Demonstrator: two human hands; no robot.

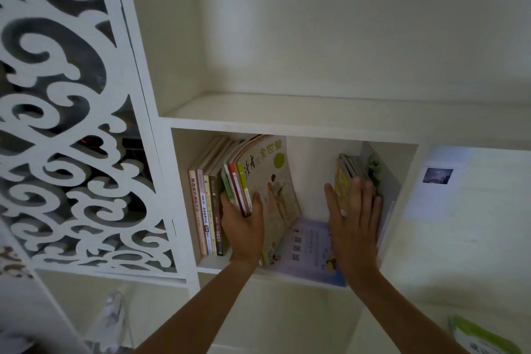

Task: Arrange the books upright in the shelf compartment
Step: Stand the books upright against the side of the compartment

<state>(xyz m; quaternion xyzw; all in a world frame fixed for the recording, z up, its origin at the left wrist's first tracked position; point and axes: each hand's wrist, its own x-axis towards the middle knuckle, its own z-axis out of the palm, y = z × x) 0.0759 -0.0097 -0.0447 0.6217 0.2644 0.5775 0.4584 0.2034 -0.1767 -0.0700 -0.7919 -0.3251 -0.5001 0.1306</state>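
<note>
**Both hands in the compartment, books in two groups**

Compartment point(293, 131): white, open-fronted, with a bare shelf above it.

Left books point(212, 210): a row standing against the left wall, spines toward me. The ones nearest the wall are upright; the thinner ones to their right lean, tops tipped toward the right.

Magazine point(273, 181): outermost of the left group, large cover facing right, tilted, its foot near the middle of the compartment floor.

My left hand point(244, 230): fingers wrapped round the lower spines of the thin leaning books, thumb on the magazine side. Closed on that bunch.

Right books point(349, 172): a small stack standing near the right wall, leaning slightly. A pale panel stands between them and the wall; cannot tell what it is.

My right hand point(353, 221): flat and spread, palm pressed on the front face of the right books. Fingers extended, gripping nothing.

Flat book point(307, 244): pale lilac cover, lying on the compartment floor between my two hands, reaching the front edge. Its right part is hidden under my right hand.

Carved white screen point(66, 112): left of the compartment.
</note>
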